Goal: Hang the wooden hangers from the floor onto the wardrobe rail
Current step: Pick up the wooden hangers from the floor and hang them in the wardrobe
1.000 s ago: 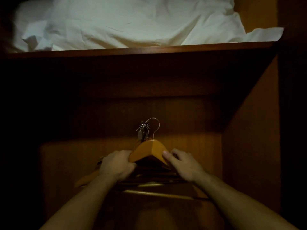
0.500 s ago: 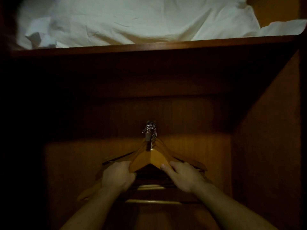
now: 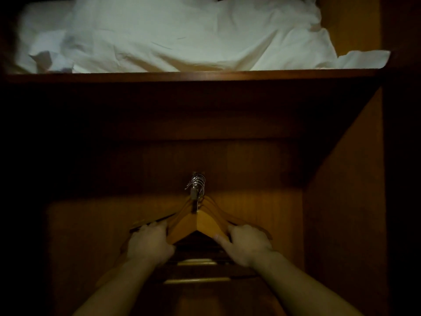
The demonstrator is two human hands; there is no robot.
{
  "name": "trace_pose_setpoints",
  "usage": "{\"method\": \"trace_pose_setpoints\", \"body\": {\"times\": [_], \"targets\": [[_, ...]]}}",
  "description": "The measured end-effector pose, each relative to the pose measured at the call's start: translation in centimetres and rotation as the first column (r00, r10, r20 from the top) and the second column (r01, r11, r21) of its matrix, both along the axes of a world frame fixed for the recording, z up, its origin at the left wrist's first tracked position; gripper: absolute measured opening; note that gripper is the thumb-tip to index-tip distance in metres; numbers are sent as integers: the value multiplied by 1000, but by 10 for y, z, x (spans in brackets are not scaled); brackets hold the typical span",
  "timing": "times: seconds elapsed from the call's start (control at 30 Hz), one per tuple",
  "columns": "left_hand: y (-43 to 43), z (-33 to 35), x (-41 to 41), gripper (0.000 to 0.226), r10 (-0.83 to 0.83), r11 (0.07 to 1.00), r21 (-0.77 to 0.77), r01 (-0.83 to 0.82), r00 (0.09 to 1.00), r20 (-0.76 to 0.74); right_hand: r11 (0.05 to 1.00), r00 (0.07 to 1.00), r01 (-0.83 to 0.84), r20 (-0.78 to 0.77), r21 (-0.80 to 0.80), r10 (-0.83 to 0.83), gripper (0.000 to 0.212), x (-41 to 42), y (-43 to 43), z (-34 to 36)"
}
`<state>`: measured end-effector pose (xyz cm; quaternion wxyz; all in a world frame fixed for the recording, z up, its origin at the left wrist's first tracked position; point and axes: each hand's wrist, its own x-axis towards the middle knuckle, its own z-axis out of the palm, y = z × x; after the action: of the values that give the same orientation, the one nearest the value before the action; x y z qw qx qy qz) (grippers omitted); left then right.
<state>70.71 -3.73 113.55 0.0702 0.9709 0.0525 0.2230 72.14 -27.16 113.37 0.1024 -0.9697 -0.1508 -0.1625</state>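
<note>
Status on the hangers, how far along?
Done: several metal hooks sit bunched on the rail. In hand: left hand and right hand grip the nearest wooden hanger by its shoulders, hook apparently among the bunch. Left: release it; the floor is out of view, so the remaining count is unknown.

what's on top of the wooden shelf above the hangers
Rumpled white bedding is piled on the shelf, covering nearly its full width and spilling over the right end. Whatever lies under or behind it is hidden.
</note>
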Motion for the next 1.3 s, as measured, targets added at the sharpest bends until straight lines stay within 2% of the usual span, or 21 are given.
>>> {"method": "trace_pose_setpoints", "body": {"times": [0.23, 0.4, 0.57, 0.73, 0.83, 1.03, 1.3], "targets": [[-10, 10, -20, 48, 21, 1000, 0, -21, 1000, -12, 999, 999, 31, 32, -39, -30, 59, -18, -12, 15], [-19, 11, -47, 48, 52, 999, -17, -52, 999, 12, 998, 1000, -3, -5, -56, 3, 58, -36, -17, 21], [-20, 9, -88, 48, 115, 993, -41, -114, 993, 19, 992, 996, -83, -38, -90, 79, 58, -59, -4, 21], [3, -1, -155, 46, 233, 968, -84, -235, 972, -26, 968, 971, -229, -98, -101, 219, 58, -88, 36, 10], [25, -13, -203, 53, 320, 937, -131, -323, 946, -42, 936, 940, -332, -123, -115, 319, 57, -116, 72, 0], [74, -25, -304, 48, 532, 841, -104, -530, 847, -19, 837, 845, -532, -133, -128, 517, 64, -186, 148, -11], [141, -31, -456, 44, 689, 712, -143, -688, 723, -49, 688, 698, -716, -136, -115, 703, 62, -308, 252, -12]]}}
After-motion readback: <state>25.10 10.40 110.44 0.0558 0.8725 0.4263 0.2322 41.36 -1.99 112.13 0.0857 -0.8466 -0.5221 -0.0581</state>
